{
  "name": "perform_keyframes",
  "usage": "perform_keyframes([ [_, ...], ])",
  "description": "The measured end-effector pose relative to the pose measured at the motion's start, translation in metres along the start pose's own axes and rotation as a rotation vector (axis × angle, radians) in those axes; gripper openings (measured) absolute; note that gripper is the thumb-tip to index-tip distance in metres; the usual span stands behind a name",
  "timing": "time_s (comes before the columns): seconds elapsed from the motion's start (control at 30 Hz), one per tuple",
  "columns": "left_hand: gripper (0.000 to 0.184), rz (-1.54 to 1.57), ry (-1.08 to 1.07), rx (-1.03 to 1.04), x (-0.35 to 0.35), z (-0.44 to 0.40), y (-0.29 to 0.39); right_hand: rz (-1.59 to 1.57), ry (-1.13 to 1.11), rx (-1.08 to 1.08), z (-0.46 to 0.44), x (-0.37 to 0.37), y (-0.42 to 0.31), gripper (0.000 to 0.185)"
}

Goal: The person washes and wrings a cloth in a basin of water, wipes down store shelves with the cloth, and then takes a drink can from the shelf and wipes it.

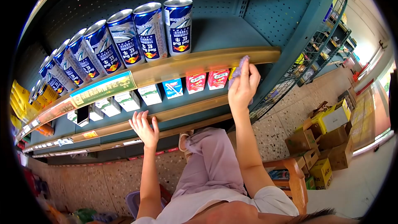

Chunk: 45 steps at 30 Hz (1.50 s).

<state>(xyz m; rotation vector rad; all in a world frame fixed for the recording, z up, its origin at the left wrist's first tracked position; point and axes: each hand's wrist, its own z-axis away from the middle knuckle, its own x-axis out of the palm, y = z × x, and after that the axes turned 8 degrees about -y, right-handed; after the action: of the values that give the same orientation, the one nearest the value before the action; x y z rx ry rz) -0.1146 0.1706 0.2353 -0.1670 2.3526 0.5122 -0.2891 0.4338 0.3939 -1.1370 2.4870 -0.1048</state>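
My right hand (243, 87) grips a crumpled purple cloth (237, 73) against the brown front strip (261, 54) of the upper shelf, near its right end. My left hand (144, 128) rests at the edge of the lower shelf (186, 110), fingers stretched out and holding nothing. A row of Red Bull cans (178, 27) stands upright on the upper shelf. Below them, small drink cartons line the lower shelf: white-and-green ones (150, 94), a blue one (172, 88) and two red ones (195, 83). A yellow carton beside the cloth is partly hidden.
A wooden chair (296, 182) is at my right side. Cardboard boxes (302, 141) are piled on the speckled floor beyond it. A wire rack (311, 58) adjoins the shelf's right end. Yellow packages (25, 101) stand at the far left, near a dark phone-like object (83, 114).
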Motion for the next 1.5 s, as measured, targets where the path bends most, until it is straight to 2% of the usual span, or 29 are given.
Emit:
perform_keyframes([
  [0.17,0.035,0.019,-0.003,-0.006,0.0,0.0,0.0,0.048,0.067,0.084,-0.007,-0.003,-0.004,0.054],
  [0.23,0.035,0.025,0.011,-0.005,0.0,0.0,0.0,0.032,-0.019,0.068,-0.014,-0.012,-0.024,0.055],
  [0.33,0.035,0.038,-0.002,-0.018,0.0,0.001,0.0,0.012,-0.126,-0.11,-0.023,-0.011,-0.044,0.055],
  [0.57,0.035,0.054,0.005,-0.018,0.002,0.001,-0.002,0.137,-0.302,-0.333,-0.036,-0.01,-0.086,0.053],
  [0.77,0.036,0.074,0.019,-0.016,0.005,0.001,-0.003,0.206,-0.382,-0.415,-0.043,-0.011,-0.108,0.053],
  [0.97,0.035,0.065,0.032,-0.012,0.006,0.001,-0.005,0.146,-0.432,-0.514,-0.052,-0.007,-0.129,0.049],
  [1.23,0.036,0.061,0.028,-0.014,0.002,-0.001,-0.002,0.084,-0.404,-0.615,-0.061,0.003,-0.156,0.039],
  [1.3,0.035,0.056,0.027,-0.011,0.002,-0.001,-0.002,0.029,-0.468,-0.571,-0.059,0.006,-0.163,0.043],
  [1.5,0.035,0.047,0.025,-0.01,-0.001,-0.001,0.001,-0.012,-0.452,-0.538,-0.056,0.004,-0.158,0.044],
])
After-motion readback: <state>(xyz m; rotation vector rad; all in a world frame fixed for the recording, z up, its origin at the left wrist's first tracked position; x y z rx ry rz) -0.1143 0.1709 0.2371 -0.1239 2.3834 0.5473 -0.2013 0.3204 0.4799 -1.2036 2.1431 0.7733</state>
